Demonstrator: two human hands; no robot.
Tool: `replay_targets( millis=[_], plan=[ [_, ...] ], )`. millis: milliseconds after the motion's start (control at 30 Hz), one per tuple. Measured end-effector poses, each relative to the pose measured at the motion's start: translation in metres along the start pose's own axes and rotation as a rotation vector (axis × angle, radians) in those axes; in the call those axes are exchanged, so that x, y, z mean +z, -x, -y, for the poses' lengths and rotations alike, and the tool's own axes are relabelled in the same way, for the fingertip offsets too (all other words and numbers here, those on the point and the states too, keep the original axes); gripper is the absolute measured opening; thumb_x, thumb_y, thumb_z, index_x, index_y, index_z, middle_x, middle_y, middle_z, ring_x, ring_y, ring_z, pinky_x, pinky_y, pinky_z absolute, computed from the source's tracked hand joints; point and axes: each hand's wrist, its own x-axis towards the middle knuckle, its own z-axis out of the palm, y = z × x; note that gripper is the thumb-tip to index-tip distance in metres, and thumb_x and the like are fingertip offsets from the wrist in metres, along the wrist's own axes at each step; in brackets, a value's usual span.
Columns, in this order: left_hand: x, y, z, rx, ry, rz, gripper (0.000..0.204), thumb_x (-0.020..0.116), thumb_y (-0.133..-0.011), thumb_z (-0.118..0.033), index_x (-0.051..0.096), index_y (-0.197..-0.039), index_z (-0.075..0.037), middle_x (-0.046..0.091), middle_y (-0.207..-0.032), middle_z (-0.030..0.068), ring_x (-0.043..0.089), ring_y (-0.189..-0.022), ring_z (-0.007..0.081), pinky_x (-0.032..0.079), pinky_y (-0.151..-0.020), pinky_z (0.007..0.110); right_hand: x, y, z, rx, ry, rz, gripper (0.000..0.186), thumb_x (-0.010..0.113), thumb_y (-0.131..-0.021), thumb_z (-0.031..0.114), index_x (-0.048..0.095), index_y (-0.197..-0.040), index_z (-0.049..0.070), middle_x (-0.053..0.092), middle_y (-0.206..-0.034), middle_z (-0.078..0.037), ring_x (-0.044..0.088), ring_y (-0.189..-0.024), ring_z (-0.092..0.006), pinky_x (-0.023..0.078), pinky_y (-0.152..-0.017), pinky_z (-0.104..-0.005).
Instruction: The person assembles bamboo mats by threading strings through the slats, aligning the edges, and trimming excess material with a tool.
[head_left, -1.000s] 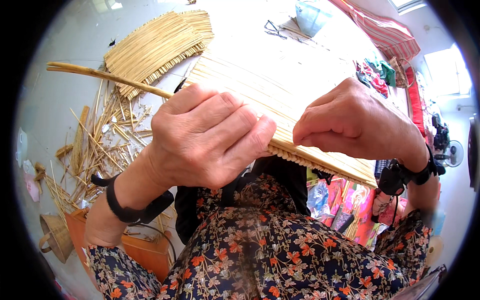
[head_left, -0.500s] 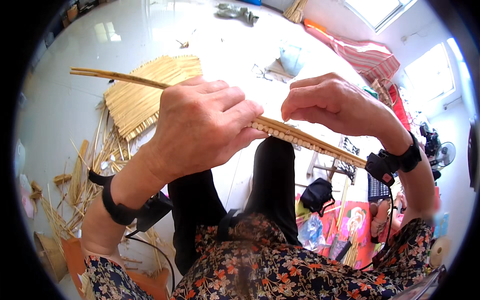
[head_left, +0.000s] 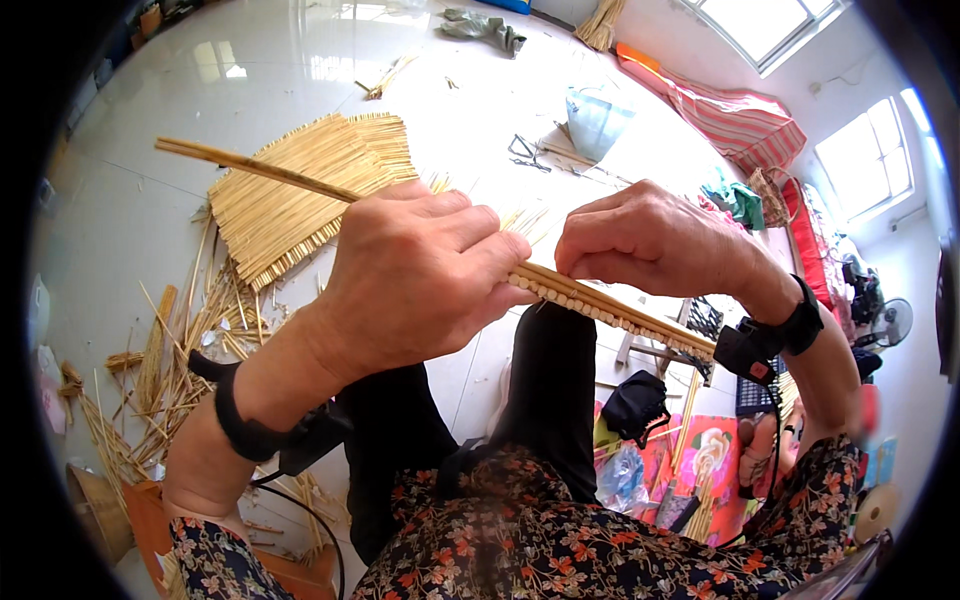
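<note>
My left hand [head_left: 405, 275] is closed around a row of straw stalks [head_left: 625, 315] sewn or set side by side, their pale cut ends lined up along the lower edge. Out past its knuckles, two long stalks [head_left: 260, 172] stick toward the upper left. Thumb and fingers of my right hand [head_left: 655, 238] are pinched together at the row's upper edge, touching or nearly touching it. Whatever lies between those fingertips is too small or hidden to tell. A finished-looking straw mat [head_left: 300, 190] lies on the floor beyond my left hand.
Loose straw [head_left: 215, 325] is strewn on the floor at left. A pale blue bucket [head_left: 597, 122] stands ahead. Nearby at right are a black bag [head_left: 637, 402], a pink flowered cloth [head_left: 712, 450] and a fan [head_left: 890, 322]. Both wrists wear strapped devices with cables.
My right hand has come down and closer to the straw row, its fingertips now at the upper edge. The left hand keeps its grip, shifting slightly down and right in view.
</note>
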Motion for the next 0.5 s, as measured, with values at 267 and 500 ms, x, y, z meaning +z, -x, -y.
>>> replay_targets(
  millis=[267, 500],
  plan=[
    [0.002, 0.003, -0.001, -0.063, -0.018, 0.011, 0.03, 0.084, -0.076, -0.033, 0.075, -0.093, -0.01, 0.067, -0.076, 0.0037, 0.067, -0.069, 0.024, 0.05, -0.063, 0.038, -0.001, -0.002, 0.007, 0.125, 0.102, 0.031, 0.063, 0.081, -0.082, 0.035, 0.053, -0.13, 0.006, 0.061, -0.067, -0.015, 0.064, -0.065, -0.0374, 0.047, -0.062, -0.0473],
    [0.005, 0.005, -0.012, -0.071, -0.008, -0.027, 0.03, 0.084, -0.076, -0.032, 0.074, -0.093, -0.008, 0.066, -0.075, 0.0031, 0.066, -0.067, 0.0238, 0.049, -0.062, 0.038, 0.028, -0.001, 0.007, 0.057, 0.179, -0.098, 0.068, 0.074, -0.078, 0.019, 0.045, -0.138, 0.007, 0.061, -0.065, -0.013, 0.065, -0.065, -0.0393, 0.047, -0.057, -0.0493]
  ],
)
